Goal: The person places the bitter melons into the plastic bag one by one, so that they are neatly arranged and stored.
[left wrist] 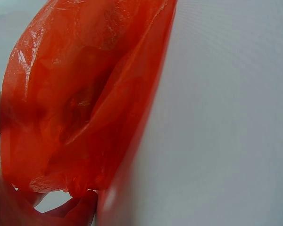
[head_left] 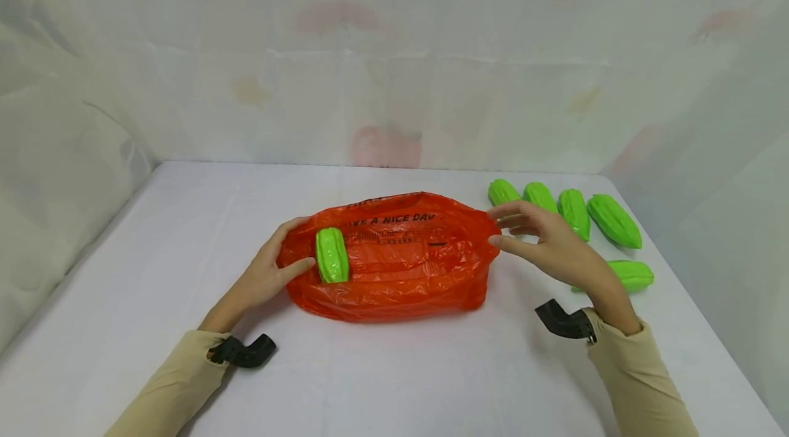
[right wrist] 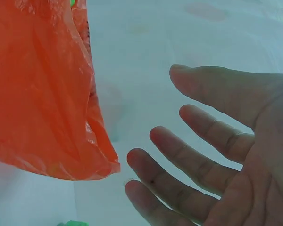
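Red, crinkled plastic bag (head_left: 394, 301), printed in black, lies mid-table with its mouth facing up; one glossy, bright green, ridged oblong piece (head_left: 332, 255) sits inside at the left end. Left hand (head_left: 271, 269) grips that end, thumb at the mouth, partly curled fingers along the outer wall; this hold appears to keep the mouth spread and the thin film steady. Right hand (head_left: 542, 238) holds nothing; its fingers are spread and relaxed, just beside the bag's right end. At least five matching green pieces (head_left: 574, 214) lie on the white-covered table (head_left: 394, 382) to the right, presumably for easy right-hand reach; the nearest is partly hidden by the right wrist.
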Demonstrator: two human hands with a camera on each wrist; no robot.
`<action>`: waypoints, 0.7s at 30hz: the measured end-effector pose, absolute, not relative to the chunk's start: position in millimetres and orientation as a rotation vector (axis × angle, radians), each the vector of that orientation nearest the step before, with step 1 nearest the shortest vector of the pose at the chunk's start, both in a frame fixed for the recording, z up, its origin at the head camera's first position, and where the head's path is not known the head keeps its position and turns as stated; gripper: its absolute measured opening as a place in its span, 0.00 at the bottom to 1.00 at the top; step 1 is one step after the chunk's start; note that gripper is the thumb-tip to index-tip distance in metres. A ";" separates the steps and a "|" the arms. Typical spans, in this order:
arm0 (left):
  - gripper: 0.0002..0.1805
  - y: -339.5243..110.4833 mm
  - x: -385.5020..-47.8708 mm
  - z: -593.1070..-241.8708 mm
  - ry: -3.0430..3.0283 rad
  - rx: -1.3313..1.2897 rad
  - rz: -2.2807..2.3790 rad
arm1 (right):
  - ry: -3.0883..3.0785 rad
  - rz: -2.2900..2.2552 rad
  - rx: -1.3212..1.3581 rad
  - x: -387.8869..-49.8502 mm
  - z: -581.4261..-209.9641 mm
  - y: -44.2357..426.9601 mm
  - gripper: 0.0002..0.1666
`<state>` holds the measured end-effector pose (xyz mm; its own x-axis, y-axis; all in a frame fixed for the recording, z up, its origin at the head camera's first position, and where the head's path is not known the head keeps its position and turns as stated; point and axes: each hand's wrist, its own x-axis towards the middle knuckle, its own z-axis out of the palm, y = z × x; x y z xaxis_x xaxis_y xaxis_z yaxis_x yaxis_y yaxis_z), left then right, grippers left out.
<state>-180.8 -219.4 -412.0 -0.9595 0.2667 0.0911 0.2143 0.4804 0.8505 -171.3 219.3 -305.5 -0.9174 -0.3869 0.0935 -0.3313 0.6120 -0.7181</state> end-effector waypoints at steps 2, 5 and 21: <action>0.38 -219.3 -180.6 -411.6 2.656 0.433 1.511 | 2.760 -1.201 -0.614 -171.8 -306.3 220.9 0.24; 0.38 -219.2 -180.5 -411.3 2.652 0.439 1.516 | 2.770 -1.178 -0.606 -171.2 -308.5 224.7 0.24; 0.37 -220.0 -180.9 -413.1 2.639 0.449 1.534 | 2.876 -1.039 -0.525 -160.0 -318.0 260.7 0.24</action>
